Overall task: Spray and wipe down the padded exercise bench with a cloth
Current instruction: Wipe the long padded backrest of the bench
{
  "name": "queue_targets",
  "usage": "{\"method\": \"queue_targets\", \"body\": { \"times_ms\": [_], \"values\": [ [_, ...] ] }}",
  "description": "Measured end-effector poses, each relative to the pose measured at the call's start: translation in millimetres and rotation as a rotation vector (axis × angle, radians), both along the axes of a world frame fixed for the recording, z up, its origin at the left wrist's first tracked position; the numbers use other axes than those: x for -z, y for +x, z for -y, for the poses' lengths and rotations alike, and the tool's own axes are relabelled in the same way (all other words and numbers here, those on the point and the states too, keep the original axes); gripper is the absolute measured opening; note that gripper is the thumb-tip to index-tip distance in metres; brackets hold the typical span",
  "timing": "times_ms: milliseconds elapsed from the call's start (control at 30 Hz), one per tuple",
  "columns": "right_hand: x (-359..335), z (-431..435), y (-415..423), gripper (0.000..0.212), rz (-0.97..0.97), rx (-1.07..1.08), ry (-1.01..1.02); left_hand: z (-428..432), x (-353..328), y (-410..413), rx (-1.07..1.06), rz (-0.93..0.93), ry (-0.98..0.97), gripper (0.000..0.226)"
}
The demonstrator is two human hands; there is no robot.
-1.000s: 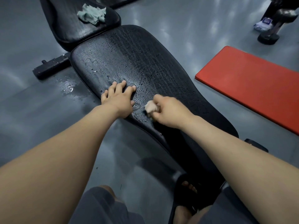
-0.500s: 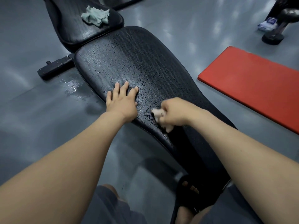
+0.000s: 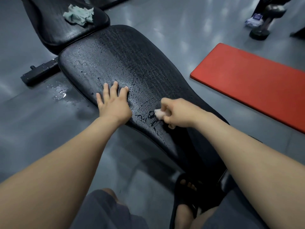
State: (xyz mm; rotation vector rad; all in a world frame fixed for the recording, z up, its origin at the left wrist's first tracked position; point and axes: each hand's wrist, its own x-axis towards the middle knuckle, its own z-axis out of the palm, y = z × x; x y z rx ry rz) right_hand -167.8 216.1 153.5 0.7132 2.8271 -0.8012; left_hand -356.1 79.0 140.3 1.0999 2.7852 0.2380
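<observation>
A grey, glossy gym floor spreads beneath a black padded bench, whose long pad is beaded with wet droplets. The person's left hand lies flat on the bench near its left edge, fingers straight and spread. Just to the right of it on the bench, the right hand is curled tight around a small pale cloth, which touches the wet surface. A crumpled green cloth sits on the smaller pad at the bench's far end. Left of the bench a black frame bar sticks out, with a puddle on the floor beside it. Right of the bench, well apart, lies a red mat. By the bench's near end is a foot in a black sandal.
</observation>
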Motion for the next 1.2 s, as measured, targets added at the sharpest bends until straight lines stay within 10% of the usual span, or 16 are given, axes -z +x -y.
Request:
{"method": "queue_targets", "body": {
  "times_ms": [133,367,767,1033,1200],
  "values": [
    [6,-15,13,0.017,-0.066,0.240,0.154,-5,-1,16,0.043,-0.034,0.078,0.063],
    [3,4,18,0.026,0.147,-0.047,-0.143,-26,27,53,0.265,-0.083,0.124,0.045],
    [45,-61,62,0.022,0.033,0.757,0.220,-25,30,59,0.295,-0.197,-0.121,0.067],
    [41,-65,35,0.025,-0.228,0.546,0.130,-27,31,59,0.296,-0.208,-0.132,0.067],
    [32,-79,70,0.015,0.030,0.787,0.070,-27,35,59,0.297,-0.218,-0.118,0.067]
  ]
}}
